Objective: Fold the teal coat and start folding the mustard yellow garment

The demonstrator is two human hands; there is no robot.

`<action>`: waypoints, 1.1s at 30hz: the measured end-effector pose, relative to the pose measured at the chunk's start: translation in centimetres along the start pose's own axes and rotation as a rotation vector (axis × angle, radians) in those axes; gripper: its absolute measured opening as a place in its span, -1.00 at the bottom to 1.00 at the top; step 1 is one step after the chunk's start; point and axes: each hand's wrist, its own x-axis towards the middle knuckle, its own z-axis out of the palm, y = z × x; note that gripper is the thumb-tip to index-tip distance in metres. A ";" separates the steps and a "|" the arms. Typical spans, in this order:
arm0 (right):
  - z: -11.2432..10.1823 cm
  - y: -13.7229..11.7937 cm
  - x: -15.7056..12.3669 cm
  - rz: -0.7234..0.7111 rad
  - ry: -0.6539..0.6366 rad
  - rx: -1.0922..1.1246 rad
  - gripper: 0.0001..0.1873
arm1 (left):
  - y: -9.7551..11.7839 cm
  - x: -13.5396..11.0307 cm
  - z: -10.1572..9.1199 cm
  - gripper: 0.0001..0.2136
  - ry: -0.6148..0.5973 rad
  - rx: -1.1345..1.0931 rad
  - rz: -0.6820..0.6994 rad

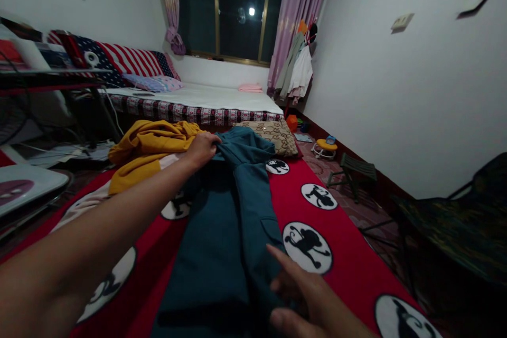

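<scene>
A dark teal hooded jacket (212, 237) lies stretched out lengthwise in front of me, its bunched hood at the far end. My left hand (204, 149) is closed on the cloth near the hood, on its left side. Over the lower right part of the jacket, near a pocket flap, is my right hand (301, 296). Its index finger points out and its thumb stands apart, with nothing seen between them. Whether its fingertips touch the cloth I cannot tell. Just left of the hood, a mustard-yellow garment (158, 140) lies in a heap beside my left hand.
Underneath is a red cover (348, 253) with monkey prints in white circles. A patterned pillow (273, 134) lies past the hood. Further back stands a bed (209, 92) below the window. To the right are a small stool (356, 166) and a camouflage folding chair (463, 216).
</scene>
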 end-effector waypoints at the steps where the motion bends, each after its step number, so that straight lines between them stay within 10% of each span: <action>1: 0.2 -0.3 0.5 -0.048 -0.099 0.067 -0.17 | -0.5 -0.2 0.0 -0.61 -0.004 0.008 -0.007; 3: 0.3 -0.6 2.0 -0.113 -0.148 0.135 -0.33 | -1.5 -1.2 0.5 -0.61 -0.029 0.029 -0.029; 6: -0.1 -0.5 5.1 -0.231 0.157 -0.085 -0.65 | -2.6 -3.3 1.6 -0.62 -0.090 0.064 -0.069; 9: -0.7 0.5 8.5 -0.363 0.363 -0.428 -0.53 | -2.2 -5.2 2.1 -0.64 -0.114 0.108 -0.099; 16: -1.8 2.0 13.3 -0.330 0.123 -0.583 -0.61 | 6.6 -7.7 3.2 -0.70 -0.015 0.025 0.102; 26: -15.1 2.6 24.3 -0.003 0.744 -0.121 -0.62 | 10.0 -10.8 9.0 -0.58 -0.227 -0.202 0.140; 33: -21.2 1.3 31.1 0.115 0.649 -0.294 -0.51 | 8.4 -5.2 6.0 -0.75 -0.017 -0.206 0.293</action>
